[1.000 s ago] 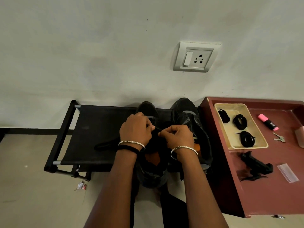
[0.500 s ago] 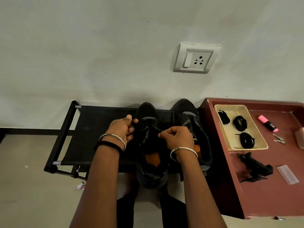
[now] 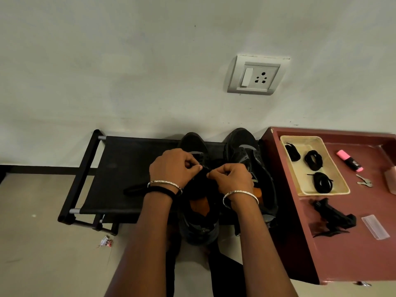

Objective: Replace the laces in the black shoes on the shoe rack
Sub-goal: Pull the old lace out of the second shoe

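Two black shoes stand on a black shoe rack (image 3: 120,168) against the wall. Over the left shoe (image 3: 199,224) both my hands work at its lacing area. My left hand (image 3: 171,166) pinches a black lace (image 3: 137,189) whose loose end trails left across the rack. My right hand (image 3: 231,179) pinches the lace too, fingertips almost meeting the left hand's. The right shoe (image 3: 246,151) stands beside it, partly hidden by my right wrist. Three coiled black laces (image 3: 314,160) lie in a cream tray (image 3: 300,190) to the right.
A maroon table (image 3: 342,254) adjoins the rack's right end, carrying the tray, a pink highlighter (image 3: 349,160), keys (image 3: 364,182), a black clip-like object (image 3: 334,217) and a clear strip (image 3: 375,230). A wall socket (image 3: 257,77) sits above. A scrap of litter (image 3: 106,242) lies on the floor.
My left hand pulled out to the left with the lace, then came back to the middle of the left shoe, meeting the right hand again. The right hand barely moved.
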